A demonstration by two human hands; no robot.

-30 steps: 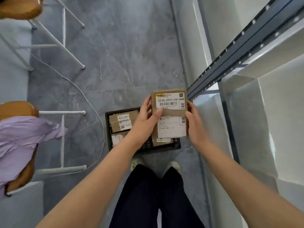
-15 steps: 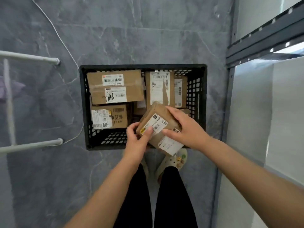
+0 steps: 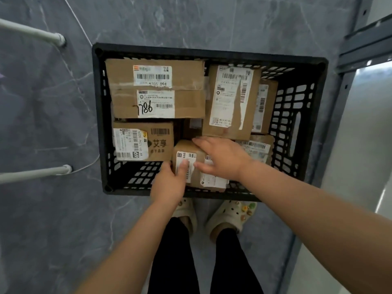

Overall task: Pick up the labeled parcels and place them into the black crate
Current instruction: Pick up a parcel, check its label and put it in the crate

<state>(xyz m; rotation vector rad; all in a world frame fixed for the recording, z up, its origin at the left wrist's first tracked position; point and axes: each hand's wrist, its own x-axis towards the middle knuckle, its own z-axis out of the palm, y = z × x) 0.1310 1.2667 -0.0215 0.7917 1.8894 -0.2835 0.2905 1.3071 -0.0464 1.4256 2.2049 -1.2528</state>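
Two white tube legs [image 3: 34,32] are jutting in from the left over the grey marble floor [image 3: 53,230], w/ a thin white cable [image 3: 83,31] running past them toward the black crate [image 3: 203,53], which is sitting on the floor. In the crate's far-left corner a wide parcel marked 7786 [image 3: 157,92] is lying flat, label up. Just nearer, along the left wall, a parcel w/ a 69 sticker [image 3: 146,143] is lying beside it. The left hand [image 3: 169,185] is reaching over the crate's near edge & gripping the small labeled parcel [image 3: 196,177] by its left end, thumb lying across the top label, other fingers going down the left side, mostly hidden. That parcel is sitting low inside the crate at about the middle of the near edge, just right of the 69 one; can't tell if it's resting fully on the bottom. The right hand [image 3: 222,158] is lying flat on its top, fingers nearly straight & spread, pressing rather than clasping. Beyond it a tall parcel w/ a long white label [image 3: 231,102] is sitting toward the far edge, w/ another parcel [image 3: 264,107] tucked at its right & one more [image 3: 257,146] lying by the right wall. Cream clogs [image 3: 229,217] are showing below the near edge. A dark metal shelf frame [image 3: 360,45] is standing at far right.
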